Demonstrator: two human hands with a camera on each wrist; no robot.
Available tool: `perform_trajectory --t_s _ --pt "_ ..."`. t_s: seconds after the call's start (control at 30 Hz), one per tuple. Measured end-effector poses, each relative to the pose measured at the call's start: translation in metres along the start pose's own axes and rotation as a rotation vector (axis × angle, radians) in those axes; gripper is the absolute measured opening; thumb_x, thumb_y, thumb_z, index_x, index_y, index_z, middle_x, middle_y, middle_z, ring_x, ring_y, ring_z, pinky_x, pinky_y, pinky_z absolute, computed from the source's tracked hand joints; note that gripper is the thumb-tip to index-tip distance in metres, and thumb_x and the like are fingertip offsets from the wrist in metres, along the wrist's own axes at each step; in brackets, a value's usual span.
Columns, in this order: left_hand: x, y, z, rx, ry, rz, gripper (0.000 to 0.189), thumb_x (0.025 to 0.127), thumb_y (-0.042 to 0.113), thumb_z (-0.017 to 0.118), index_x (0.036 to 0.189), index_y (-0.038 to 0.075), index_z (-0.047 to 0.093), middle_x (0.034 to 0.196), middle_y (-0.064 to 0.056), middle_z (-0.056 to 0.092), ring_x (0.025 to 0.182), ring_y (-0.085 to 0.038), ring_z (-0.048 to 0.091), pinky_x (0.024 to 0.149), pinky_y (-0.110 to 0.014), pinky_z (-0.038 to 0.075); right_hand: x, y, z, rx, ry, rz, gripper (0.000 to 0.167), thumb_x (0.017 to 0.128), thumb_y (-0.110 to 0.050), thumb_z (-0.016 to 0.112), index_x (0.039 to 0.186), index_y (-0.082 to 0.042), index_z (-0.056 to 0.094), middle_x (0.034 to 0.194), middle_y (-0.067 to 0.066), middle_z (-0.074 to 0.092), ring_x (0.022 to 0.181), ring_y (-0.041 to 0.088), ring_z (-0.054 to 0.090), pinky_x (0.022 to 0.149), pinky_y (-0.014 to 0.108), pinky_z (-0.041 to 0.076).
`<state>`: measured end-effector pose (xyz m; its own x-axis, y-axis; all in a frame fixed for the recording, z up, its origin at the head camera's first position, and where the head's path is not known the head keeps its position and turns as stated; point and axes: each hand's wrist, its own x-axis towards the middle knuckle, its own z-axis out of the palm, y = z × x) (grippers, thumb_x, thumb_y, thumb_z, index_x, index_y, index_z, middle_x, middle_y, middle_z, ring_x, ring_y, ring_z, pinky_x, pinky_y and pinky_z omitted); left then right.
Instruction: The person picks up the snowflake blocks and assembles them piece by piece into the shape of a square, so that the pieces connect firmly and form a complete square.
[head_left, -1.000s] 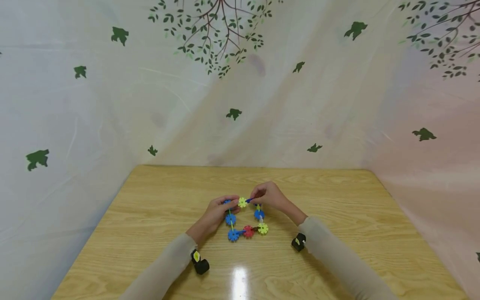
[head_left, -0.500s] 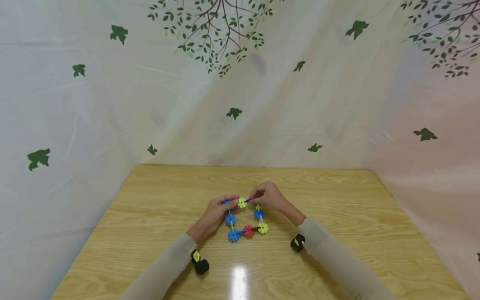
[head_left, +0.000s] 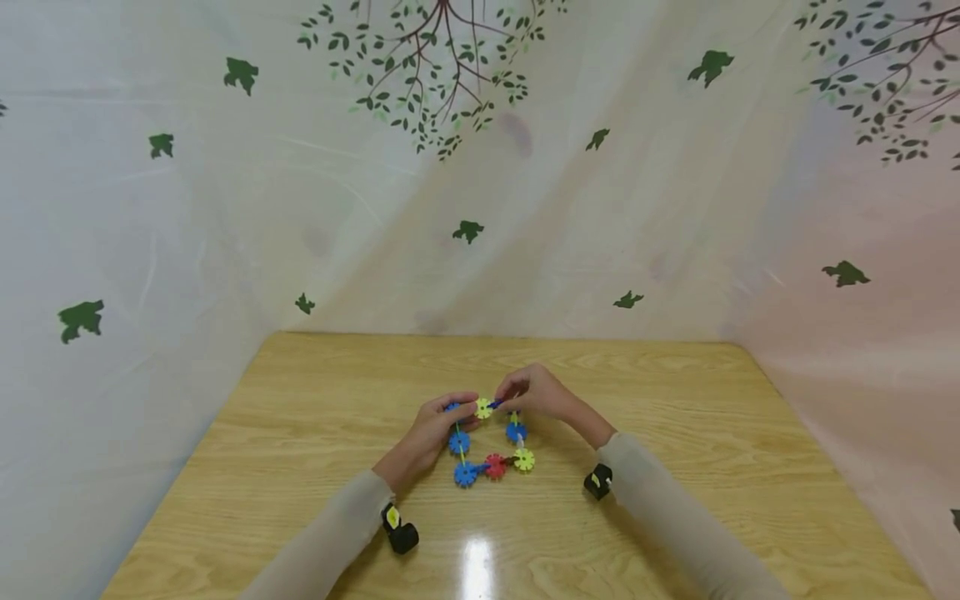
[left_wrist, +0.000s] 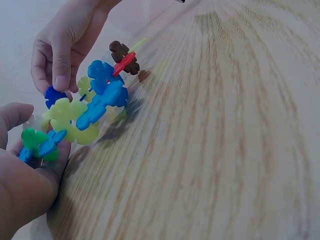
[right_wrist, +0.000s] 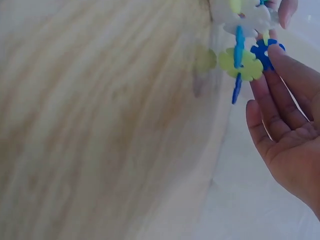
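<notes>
Both hands hold a ring-shaped chain of notched, flower-shaped interlocking plastic discs over the table. My left hand (head_left: pixel 435 423) grips the chain's far left corner, where a green disc (left_wrist: pixel 33 140) and blue ones show by its fingers in the left wrist view. My right hand (head_left: pixel 540 393) pinches a dark blue disc (right_wrist: pixel 261 53) between thumb and fingers at the far side. That disc stands right beside a yellow disc (head_left: pixel 483 408). Along the near side run a blue disc (head_left: pixel 465 474), a red disc (head_left: pixel 495 466) and another yellow disc (head_left: pixel 524 460). The fingers partly hide the far corners.
The wooden table (head_left: pixel 315 367) extends around the hands on all sides. Behind it hangs a pale cloth (head_left: pixel 375 267) printed with branches and leaves. Black wrist cameras (head_left: pixel 402 537) sit at both sleeves.
Both hands stay almost in place with the chain between them. The right fingers shift slightly left, and the dark blue disc tilts a little beside the yellow one.
</notes>
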<state>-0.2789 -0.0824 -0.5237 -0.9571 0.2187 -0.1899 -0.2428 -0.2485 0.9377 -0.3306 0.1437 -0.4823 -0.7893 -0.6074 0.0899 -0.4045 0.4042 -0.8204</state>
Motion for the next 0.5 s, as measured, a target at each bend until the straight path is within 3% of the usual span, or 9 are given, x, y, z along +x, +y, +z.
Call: perform_trajectory --t_s 0.3,0.5 --pt "0.002 -0.002 -0.002 0.002 0.001 -0.002 0.037 0.099 0.005 0.065 0.133 -0.009 0.059 0.111 -0.006 0.066 0.09 -0.012 0.071 0.092 -0.029 0.06 -0.006 0.003 -0.017 0.028 0.055 0.081 0.027 0.096 -0.014 0.072 0.114 0.007 0.072 0.107 0.017 0.076 0.092 0.015 0.071 0.081 0.029 0.06" --pt "0.003 -0.003 -0.004 0.008 -0.001 -0.003 0.038 0.099 0.007 0.066 0.133 -0.009 0.059 0.113 -0.006 0.066 0.091 -0.012 0.071 0.093 -0.029 0.059 -0.007 0.012 -0.026 0.138 -0.008 0.231 0.031 0.098 -0.011 0.068 0.123 0.008 0.067 0.114 0.022 0.073 0.095 0.022 0.073 0.082 0.037 0.062"
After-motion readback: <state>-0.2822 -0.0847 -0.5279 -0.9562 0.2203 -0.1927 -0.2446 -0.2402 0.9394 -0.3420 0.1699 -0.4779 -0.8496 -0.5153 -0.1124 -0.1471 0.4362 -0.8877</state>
